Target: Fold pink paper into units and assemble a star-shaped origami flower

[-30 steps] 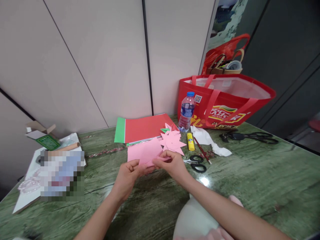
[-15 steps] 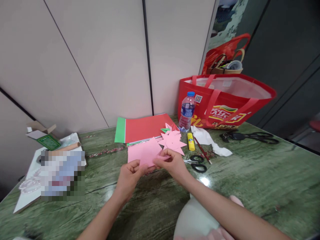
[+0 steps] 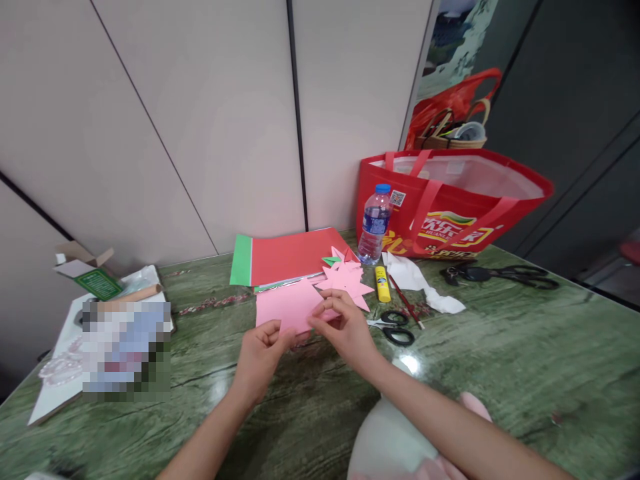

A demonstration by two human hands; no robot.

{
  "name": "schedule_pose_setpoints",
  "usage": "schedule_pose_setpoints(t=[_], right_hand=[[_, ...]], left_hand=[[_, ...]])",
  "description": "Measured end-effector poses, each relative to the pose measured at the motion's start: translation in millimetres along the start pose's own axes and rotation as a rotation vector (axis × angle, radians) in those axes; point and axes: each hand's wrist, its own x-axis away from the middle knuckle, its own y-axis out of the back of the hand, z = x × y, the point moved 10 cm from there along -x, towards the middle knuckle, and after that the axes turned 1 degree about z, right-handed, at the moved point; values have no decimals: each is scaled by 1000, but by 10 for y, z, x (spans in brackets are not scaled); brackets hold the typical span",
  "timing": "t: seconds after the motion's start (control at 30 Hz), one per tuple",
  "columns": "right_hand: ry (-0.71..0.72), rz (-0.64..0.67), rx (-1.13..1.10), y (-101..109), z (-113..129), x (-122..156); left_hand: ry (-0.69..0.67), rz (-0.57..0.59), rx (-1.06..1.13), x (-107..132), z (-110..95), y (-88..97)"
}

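A folded pink paper sheet (image 3: 290, 305) is held up just above the green marbled table (image 3: 500, 353). My left hand (image 3: 260, 353) pinches its lower left edge, fingers closed. My right hand (image 3: 345, 327) pinches its right side, thumb and fingers pressed on the paper. Just behind the paper lie pink paper stars (image 3: 347, 280) and a stack of red and green sheets (image 3: 280, 257).
Black scissors (image 3: 397, 327), a yellow glue stick (image 3: 383, 283), a red pencil (image 3: 405, 300), crumpled white paper (image 3: 420, 283) and a water bottle (image 3: 374, 223) sit right of my hands. A red tote bag (image 3: 450, 200) stands behind. More scissors (image 3: 505, 273) lie far right; a small box (image 3: 87, 270) at left.
The pink sheet has been lifted and turned more upright between my hands; my right hand shifted slightly up along its right edge. My left hand has hardly moved.
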Motion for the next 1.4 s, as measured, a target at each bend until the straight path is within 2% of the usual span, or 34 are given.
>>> schedule_pose_setpoints(t=[0.2,0.37,0.57,0.73,0.9,1.13,1.4], right_hand=[[29,42,74,-37,64,28],[56,37,83,-52,79,30],[5,49,-18,-85,4,30],[-104,41,-138,-80,-108,22],[-197,76,-197,-124,-162,15],[-265,54,-476,-170,-214,-4],[-263,96,-633,-232,-219,-14]], left_hand=[[-25,-15,-70,9,-17,8],[-25,-12,-36,39,-67,-46],[-14,15,14,28,-70,-79],[13,48,75,8,1,-60],[14,60,106,6,-20,-59],[26,29,115,-27,-5,-2],[68,14,188,-26,-48,-5]])
